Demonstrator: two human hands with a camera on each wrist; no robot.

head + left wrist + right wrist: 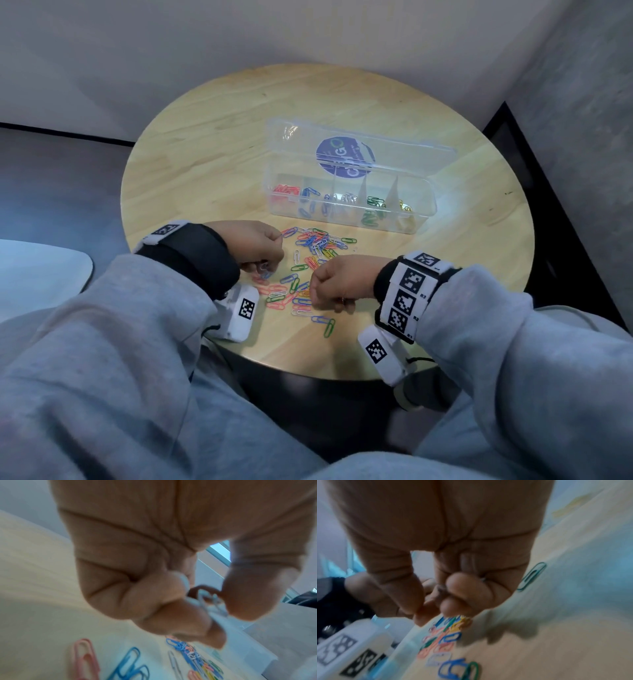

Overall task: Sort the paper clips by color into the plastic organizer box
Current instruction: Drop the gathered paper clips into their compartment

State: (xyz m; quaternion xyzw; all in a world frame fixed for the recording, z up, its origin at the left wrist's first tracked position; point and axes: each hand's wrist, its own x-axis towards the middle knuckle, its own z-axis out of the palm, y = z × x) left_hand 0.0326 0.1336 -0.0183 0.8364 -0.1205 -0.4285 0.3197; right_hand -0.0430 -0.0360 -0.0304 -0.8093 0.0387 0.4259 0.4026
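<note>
A clear plastic organizer box (416, 224) stands open on the round wooden table (222, 144); its compartments hold red, blue, white, green and yellow clips. In front of it lies a mixed pile of paper clips (315, 245). My left hand (270, 264) hovers at the pile's left edge and pinches several white clips (204, 601) between thumb and curled fingers. My right hand (313, 287) is curled into a fist over the pile's near right side. In the right wrist view its thumb and forefinger meet just above the clips (448, 637), and a pale wire end (483, 579) shows under the curled fingers.
The box lid (346, 150) with a purple sticker stands up behind the compartments. Stray clips, among them a green one (329, 328), reach toward the table's near edge. Walls close in behind and to the right. My grey-clad knees lie under the table's near edge.
</note>
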